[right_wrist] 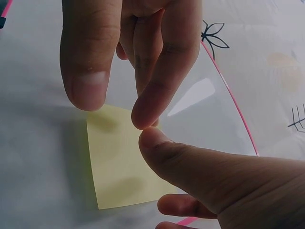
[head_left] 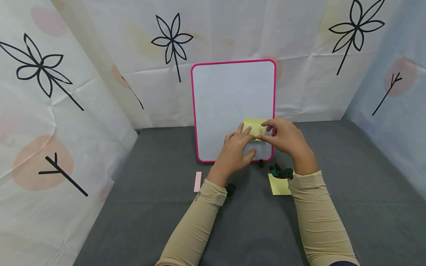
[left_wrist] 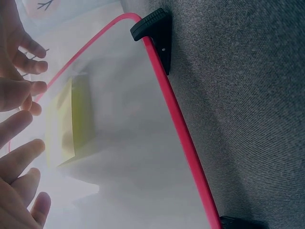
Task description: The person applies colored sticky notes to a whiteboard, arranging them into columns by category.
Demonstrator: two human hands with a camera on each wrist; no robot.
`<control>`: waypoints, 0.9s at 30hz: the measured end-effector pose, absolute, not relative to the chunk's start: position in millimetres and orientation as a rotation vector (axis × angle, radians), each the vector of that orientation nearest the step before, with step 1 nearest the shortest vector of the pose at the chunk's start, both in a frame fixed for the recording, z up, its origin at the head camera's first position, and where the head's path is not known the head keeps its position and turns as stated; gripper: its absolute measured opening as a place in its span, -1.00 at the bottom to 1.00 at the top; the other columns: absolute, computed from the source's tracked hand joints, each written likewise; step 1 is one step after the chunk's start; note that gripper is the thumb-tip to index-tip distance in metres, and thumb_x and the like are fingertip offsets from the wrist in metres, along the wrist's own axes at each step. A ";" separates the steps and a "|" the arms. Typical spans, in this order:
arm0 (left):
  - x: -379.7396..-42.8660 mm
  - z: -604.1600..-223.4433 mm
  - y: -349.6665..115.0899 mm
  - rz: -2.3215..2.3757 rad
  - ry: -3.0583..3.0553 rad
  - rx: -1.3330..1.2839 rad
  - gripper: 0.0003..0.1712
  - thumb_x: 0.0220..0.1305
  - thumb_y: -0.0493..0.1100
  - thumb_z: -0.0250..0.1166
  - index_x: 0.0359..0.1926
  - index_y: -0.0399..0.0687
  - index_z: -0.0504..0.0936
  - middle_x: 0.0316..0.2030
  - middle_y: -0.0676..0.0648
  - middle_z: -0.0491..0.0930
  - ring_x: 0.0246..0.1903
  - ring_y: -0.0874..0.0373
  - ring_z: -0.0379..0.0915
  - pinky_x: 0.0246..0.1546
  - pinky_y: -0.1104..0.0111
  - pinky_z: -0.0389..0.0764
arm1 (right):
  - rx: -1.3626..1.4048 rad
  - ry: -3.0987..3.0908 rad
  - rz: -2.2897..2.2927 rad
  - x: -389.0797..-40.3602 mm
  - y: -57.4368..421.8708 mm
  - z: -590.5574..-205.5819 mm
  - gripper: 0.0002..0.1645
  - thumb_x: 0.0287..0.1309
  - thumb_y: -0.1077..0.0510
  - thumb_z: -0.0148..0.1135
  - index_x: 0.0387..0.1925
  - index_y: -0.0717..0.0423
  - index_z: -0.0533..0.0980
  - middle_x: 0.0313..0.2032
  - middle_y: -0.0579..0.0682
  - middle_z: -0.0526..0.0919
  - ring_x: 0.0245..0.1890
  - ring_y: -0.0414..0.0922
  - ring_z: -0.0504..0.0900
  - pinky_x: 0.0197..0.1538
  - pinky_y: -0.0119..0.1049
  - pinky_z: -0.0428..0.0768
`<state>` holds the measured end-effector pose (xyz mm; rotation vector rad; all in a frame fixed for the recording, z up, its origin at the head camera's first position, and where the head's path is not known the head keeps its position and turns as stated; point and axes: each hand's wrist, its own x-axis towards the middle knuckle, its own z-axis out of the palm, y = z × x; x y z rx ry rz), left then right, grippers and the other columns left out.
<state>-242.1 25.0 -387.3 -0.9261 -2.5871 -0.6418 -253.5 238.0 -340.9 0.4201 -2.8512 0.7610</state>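
A yellow sticky note [head_left: 254, 125] is on the lower right of a small whiteboard [head_left: 226, 96] with a pink rim. In the left wrist view, its lower edge stands away from the board. My left hand [head_left: 234, 149] reaches over the note's left side, fingers spread and mostly straight. From the right comes my right hand [head_left: 287, 136], its index finger by the note's upper right edge. Its thumb [right_wrist: 155, 140] meets a left fingertip in front of the note. Thumb and index finger stand apart, and no pinch on the paper shows.
Black feet [left_wrist: 162, 33] support the board's bottom edge on the grey tabletop [head_left: 159, 159]. A yellow sticky pad [head_left: 279, 186] lies under the right wrist. Left of the left wrist is a pink paper strip [head_left: 198, 181]. Behind stands a cloth backdrop [head_left: 133, 33] with flower drawings.
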 end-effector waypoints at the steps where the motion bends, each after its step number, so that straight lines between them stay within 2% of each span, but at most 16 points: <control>1: -242.1 -387.2 25.2 -0.643 -2.588 -0.927 -0.57 0.46 -0.04 0.36 0.28 0.02 0.66 0.54 -0.12 0.39 0.69 -0.08 -0.05 0.51 -0.06 0.29 | 0.422 -2.850 0.763 -253.6 238.2 -340.8 -0.41 0.35 -0.04 0.45 0.27 0.20 0.61 -0.01 0.20 0.70 -0.13 0.09 0.64 -0.16 0.06 0.63; 27: -240.3 -385.7 28.1 -0.613 -2.602 -0.917 -0.54 0.46 -0.03 0.36 0.32 0.05 0.65 0.56 -0.11 0.38 0.69 -0.07 -0.06 0.52 -0.06 0.28 | 0.431 -2.845 0.767 -253.3 239.6 -341.5 -0.44 0.33 -0.02 0.46 0.24 0.16 0.63 -0.03 0.15 0.70 -0.17 0.05 0.65 -0.20 0.00 0.62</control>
